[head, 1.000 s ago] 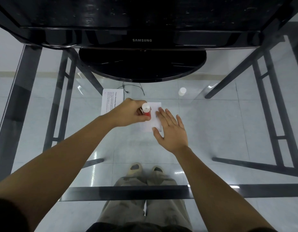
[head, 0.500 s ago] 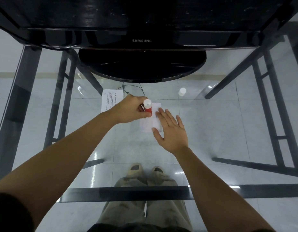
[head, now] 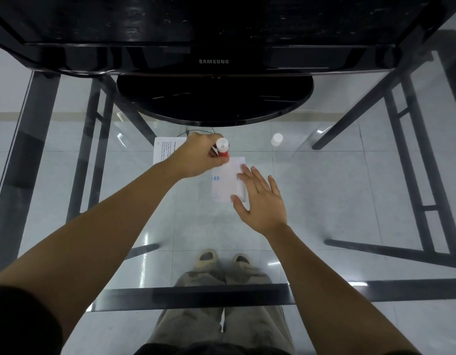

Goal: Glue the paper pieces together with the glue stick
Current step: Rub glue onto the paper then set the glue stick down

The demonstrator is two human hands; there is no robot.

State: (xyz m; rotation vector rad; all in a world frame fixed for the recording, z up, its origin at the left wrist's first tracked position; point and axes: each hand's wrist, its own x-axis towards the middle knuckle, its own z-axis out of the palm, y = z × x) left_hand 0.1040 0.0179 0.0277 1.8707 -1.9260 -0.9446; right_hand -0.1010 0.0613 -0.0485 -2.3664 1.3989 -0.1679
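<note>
Gripping glue stick left hand, right hand pinning paper

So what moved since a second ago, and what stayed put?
The left hand, gripping the glue stick, slid away from the person along the small paper, from near its middle up to its far edge. Nothing was picked up or let go. The right hand stayed flat on the paper's right side, and the white cap and printed sheet did not move.
</note>
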